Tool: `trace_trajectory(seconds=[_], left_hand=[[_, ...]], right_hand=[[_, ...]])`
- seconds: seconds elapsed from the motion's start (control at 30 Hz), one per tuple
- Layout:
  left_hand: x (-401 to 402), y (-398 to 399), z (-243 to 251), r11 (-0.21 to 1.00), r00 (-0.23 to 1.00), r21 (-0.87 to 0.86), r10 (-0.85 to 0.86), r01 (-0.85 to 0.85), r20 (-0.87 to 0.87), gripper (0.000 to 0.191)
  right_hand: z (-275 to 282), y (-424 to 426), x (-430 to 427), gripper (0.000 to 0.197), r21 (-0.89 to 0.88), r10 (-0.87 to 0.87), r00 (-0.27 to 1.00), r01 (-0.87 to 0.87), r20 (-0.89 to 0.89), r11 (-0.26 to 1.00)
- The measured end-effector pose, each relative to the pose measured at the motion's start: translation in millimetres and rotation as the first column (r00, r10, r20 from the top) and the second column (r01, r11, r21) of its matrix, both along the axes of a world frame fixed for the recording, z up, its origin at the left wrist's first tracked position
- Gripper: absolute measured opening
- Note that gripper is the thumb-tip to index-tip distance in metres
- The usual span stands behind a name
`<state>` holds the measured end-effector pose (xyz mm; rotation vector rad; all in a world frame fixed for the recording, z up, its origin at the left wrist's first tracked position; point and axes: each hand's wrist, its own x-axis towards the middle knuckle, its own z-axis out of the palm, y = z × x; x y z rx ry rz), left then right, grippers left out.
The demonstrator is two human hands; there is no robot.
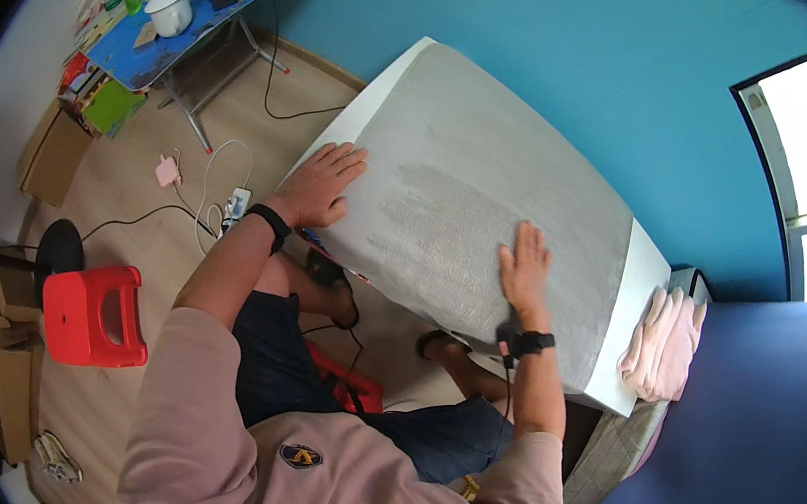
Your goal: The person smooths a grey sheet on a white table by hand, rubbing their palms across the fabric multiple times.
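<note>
A grey fabric cover (506, 151) lies over a white tabletop (626, 317), which shows past the cloth at both ends. The cloth's middle has a darker, rough-looking patch with a ruffled nap or fine creases. My left hand (322, 185) rests palm down near the cloth's left end, over the white edge, thumb apart. Farther right, my right hand (525, 274) is palm down on or just above the rough patch, slightly blurred. Neither hand holds anything. Each wrist wears a black band, and a small dark device with a cable (508, 340) hangs at the right one.
Behind the table is a blue wall (551, 36). Folded pink cloth (664, 344) lies by its right end. A power strip (237, 203) with cables and a red plastic stool (97, 316) are on the floor at left. A cluttered blue folding table (198, 19) stands at back left.
</note>
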<state>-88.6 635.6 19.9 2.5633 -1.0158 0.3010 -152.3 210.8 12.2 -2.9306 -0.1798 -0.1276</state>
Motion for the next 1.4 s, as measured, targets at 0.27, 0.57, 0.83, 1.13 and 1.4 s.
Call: trace_trajectory(seconds=[0.27, 0.57, 0.83, 1.13, 1.4], left_hand=[[-1, 2, -1, 0.999, 1.000, 0.048, 0.002, -0.001, -0.007, 0.065], [0, 6, -2, 0.999, 1.000, 0.032, -0.001, 0.000, 0.027, 0.063], [-2, 4, -4, 1.000, 0.999, -0.018, 0.011, -0.010, 0.045, 0.061], [-3, 6, 0, 0.999, 0.999, -0.040, 0.031, -0.032, -0.027, 0.062], [-3, 3, 2, 0.999, 0.999, -0.025, 0.032, -0.031, 0.005, 0.060]], right_hand=[[3, -212, -111, 0.071, -0.113, -0.590, 0.796, 0.579, -0.137, 0.807], [17, -212, -106, 0.079, -0.241, -0.571, 0.798, 0.525, -0.195, 0.816], [54, -20, 28, 0.076, -0.104, -0.050, 0.986, 0.033, -0.157, 0.994], [31, 168, 105, 0.074, -0.105, 0.311, 0.933, -0.333, -0.182, 0.937], [16, 116, 104, 0.071, -0.064, 0.303, 0.942, -0.314, -0.144, 0.947]])
